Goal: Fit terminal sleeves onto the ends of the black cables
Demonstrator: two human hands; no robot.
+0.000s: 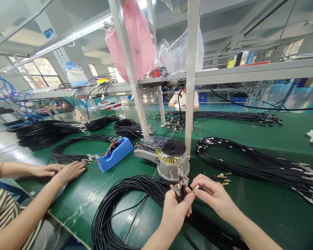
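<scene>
My left hand (175,210) is closed around a bundle of black cables, whose metal connector ends (180,182) stick up out of the fist. Just to its right, my right hand (215,196) pinches a small yellowish piece (195,188) between thumb and fingertips; whether it is tape or a tagged cable end I cannot tell. The coiled black cables (112,205) loop across the green table in front of me. Directly behind my hands stands a round tape dispenser (173,161) with a black disc on top. More cable ends with yellow tags (223,177) lie beyond my right hand.
At the left, a co-worker's hands (67,172) rest on the table (78,198) near another cable bundle (65,146). A blue tape holder (114,154) sits beside the dispenser. Long cable bundles (240,156) lie to the right. White shelf posts (190,80) rise behind; a person (184,99) sits farther back.
</scene>
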